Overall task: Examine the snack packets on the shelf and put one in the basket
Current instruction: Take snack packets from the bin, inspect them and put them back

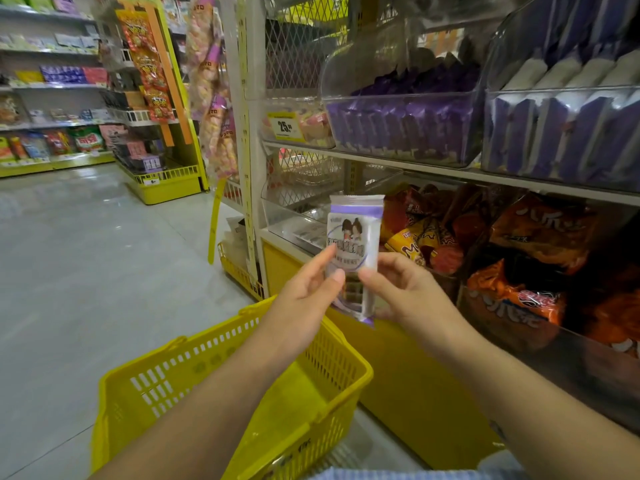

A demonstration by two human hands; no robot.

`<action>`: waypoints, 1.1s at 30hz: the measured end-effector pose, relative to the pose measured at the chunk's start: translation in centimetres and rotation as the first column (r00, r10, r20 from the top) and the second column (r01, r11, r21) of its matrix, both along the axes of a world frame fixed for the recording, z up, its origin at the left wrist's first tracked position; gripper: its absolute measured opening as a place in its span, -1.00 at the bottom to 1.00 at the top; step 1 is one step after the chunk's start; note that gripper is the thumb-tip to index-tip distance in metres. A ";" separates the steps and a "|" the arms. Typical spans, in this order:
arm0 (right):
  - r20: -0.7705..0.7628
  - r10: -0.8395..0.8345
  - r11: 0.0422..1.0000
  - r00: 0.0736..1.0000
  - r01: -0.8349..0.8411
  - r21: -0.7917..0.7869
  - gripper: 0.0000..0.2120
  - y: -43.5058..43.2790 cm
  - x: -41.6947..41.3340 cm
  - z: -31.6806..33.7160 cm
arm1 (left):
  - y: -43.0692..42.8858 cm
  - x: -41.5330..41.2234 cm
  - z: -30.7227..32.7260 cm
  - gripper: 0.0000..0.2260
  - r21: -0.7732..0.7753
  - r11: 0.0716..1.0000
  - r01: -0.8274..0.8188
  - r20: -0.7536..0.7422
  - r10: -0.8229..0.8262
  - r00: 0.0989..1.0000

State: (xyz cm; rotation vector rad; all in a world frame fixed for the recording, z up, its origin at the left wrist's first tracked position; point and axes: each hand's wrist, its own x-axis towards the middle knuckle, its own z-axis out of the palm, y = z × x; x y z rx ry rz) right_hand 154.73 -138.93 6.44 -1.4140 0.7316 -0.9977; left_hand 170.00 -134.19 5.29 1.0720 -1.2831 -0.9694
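Both hands, left hand (304, 292) and right hand (403, 289), pinch a purple-white snack packet (355, 244) upright above the yellow basket (221, 375), so examining is under way and dropping it in remains.

Two hands show at centre frame, a left hand (301, 303) and a right hand (405, 289), with one packet (355, 237) between them. One basket (194, 372) sits at lower centre. Three clear bins fill the upper right: left bin (298, 129), middle bin (398, 123), right bin (561, 133). One price tag (284, 126) shows. The orange bags (540, 230) at lower right are too jumbled to count.
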 end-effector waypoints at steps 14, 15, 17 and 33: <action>-0.189 0.131 0.988 0.973 -0.111 0.109 -0.59 -0.6 -0.3 -0.6 | -0.2 0.6 -0.5 -0.60 0.140 0.973 0.184 -0.461 -0.101 0.881; -0.212 0.102 0.994 0.972 -0.089 0.069 -0.59 -0.6 -0.4 -0.6 | -0.3 0.8 -0.6 -0.58 0.152 0.983 0.107 -0.411 -0.036 0.911; -0.254 0.016 0.998 0.967 -0.032 -0.059 -0.58 -0.5 -0.6 -0.4 | -0.6 1.1 -0.9 -0.51 0.161 0.985 -0.062 -0.327 0.112 0.938; -0.198 -0.120 0.919 0.973 0.034 -0.393 -0.67 0.9 -1.2 0.7 | -0.8 6.4 -0.6 -0.67 -0.042 0.980 -0.197 0.126 0.201 0.971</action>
